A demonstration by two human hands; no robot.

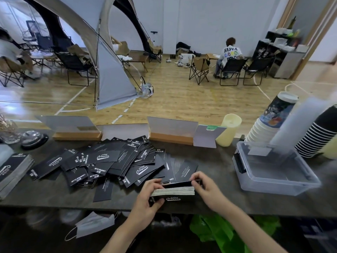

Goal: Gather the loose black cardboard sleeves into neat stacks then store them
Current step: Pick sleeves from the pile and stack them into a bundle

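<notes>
Both hands gripped one thick stack of black cardboard sleeves (pixel 173 191), the left hand (pixel 148 197) and right hand (pixel 205 187) hiding its ends. It stood on edge, long axis left to right, near the front of the dark countertop (pixel 228 203). Loose black sleeves (pixel 109 161) sprawled behind it. Another grey-edged stack (pixel 12 172) was cut off at the left. A wooden floor (pixel 182 99) lay beyond.

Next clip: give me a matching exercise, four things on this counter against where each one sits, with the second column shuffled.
Things:
1. clear bin
2. cream candle
3. sleeve stack
4. loose sleeves

Places:
A. gripped by the left hand and right hand
B. far edge of the counter, by the card stands
C. scattered across the counter's middle
D. on the counter, right of both hands

Pairs: 1-D, 2-B, 3-A, 4-C
</notes>
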